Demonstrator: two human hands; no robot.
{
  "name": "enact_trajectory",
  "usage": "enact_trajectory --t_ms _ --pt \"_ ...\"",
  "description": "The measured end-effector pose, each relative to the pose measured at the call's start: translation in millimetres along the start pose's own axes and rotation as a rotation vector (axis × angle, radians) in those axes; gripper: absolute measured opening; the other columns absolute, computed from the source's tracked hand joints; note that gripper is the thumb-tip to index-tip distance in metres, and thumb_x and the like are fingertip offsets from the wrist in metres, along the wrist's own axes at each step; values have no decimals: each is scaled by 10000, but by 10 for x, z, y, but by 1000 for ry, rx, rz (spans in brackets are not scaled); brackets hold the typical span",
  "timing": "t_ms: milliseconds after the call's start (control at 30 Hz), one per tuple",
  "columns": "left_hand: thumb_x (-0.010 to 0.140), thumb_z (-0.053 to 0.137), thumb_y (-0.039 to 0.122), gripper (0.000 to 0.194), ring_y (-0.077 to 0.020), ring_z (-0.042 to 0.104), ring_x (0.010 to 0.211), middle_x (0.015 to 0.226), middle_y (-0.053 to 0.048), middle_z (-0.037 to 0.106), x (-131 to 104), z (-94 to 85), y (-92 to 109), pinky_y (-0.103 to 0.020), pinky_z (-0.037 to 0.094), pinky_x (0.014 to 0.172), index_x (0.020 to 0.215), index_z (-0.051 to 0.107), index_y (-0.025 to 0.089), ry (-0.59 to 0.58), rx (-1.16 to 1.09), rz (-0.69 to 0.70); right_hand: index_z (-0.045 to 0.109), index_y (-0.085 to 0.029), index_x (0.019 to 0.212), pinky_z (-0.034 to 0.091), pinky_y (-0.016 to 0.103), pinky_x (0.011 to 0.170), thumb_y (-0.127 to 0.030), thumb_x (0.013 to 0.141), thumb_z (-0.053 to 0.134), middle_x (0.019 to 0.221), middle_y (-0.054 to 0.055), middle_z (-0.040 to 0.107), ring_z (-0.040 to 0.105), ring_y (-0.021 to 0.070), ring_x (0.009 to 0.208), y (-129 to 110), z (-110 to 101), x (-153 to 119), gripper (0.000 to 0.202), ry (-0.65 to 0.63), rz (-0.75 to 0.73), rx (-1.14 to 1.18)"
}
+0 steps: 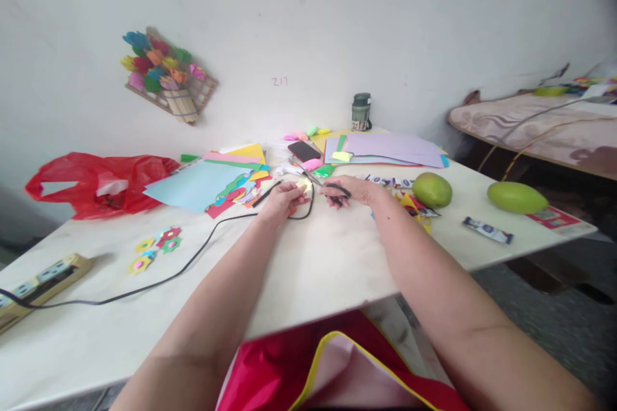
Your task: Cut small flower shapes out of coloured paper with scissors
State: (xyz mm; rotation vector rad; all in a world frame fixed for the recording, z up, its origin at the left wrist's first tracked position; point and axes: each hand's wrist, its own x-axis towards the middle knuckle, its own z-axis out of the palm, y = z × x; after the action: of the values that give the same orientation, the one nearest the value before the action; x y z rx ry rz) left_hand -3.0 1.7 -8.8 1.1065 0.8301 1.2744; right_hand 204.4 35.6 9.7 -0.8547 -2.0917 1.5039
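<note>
My right hand grips scissors by their black handles, blades pointing left and away from me. Between the fingers of my left hand is a small pale yellow paper piece, close to the blade tips. Whether the blades touch the paper is too small to tell. A black cable loops just beneath both hands. Left of my left hand lies a heap of coloured paper scraps. Several paper flowers lie nearer to me on the left.
Coloured sheets, a phone and a dark green bottle are at the back. On the right are two green fruits and a small tube. A red plastic bag and a power strip occupy the left.
</note>
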Motion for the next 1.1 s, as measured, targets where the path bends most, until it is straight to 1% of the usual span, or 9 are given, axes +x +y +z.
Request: enact_trajectory --t_ms 233,467,633,800,900,1100 --pt "554 820 266 312 -57 487 459 506 30 549 -3 -5 -4 -314 537 711 587 540 132 -16 -9 2 492 -161 679 314 183 345 -457 835 536 628 36 623 554 93 479 -77 40 -33 338 5 9 -27" --pt "531 832 301 350 -59 491 474 518 20 561 -13 3 7 -314 537 700 564 529 130 -15 22 0 488 -161 684 330 189 365 -405 842 529 639 37 630 545 91 483 -138 71 -52 293 -14 39 -79" --pt "533 823 292 339 -89 563 521 556 14 579 4 -24 0 -283 531 654 593 529 135 10 24 -15 498 -159 690 330 191 363 -386 833 549 634 37 633 543 92 479 -160 87 -62 273 -9 30 -78" --pt "536 806 234 324 -132 624 571 594 0 605 3 -31 9 -300 530 656 598 504 137 3 3 -36 500 -156 691 339 180 362 -373 828 559 640 37 639 544 86 481 -172 93 -68 263 -16 25 -91" --pt "528 794 200 307 -145 634 584 604 -10 615 -7 -23 18 -312 532 664 597 502 136 2 -9 -53 510 -154 700 340 180 357 -369 828 562 644 38 642 550 88 482 -161 83 -62 256 -18 29 -86" --pt "535 768 190 273 -139 630 571 636 -29 640 -17 -14 31 -310 534 658 593 507 131 -16 0 -57 527 -147 718 339 176 352 -390 805 611 641 31 639 555 86 480 -127 68 -37 272 -34 22 -110"
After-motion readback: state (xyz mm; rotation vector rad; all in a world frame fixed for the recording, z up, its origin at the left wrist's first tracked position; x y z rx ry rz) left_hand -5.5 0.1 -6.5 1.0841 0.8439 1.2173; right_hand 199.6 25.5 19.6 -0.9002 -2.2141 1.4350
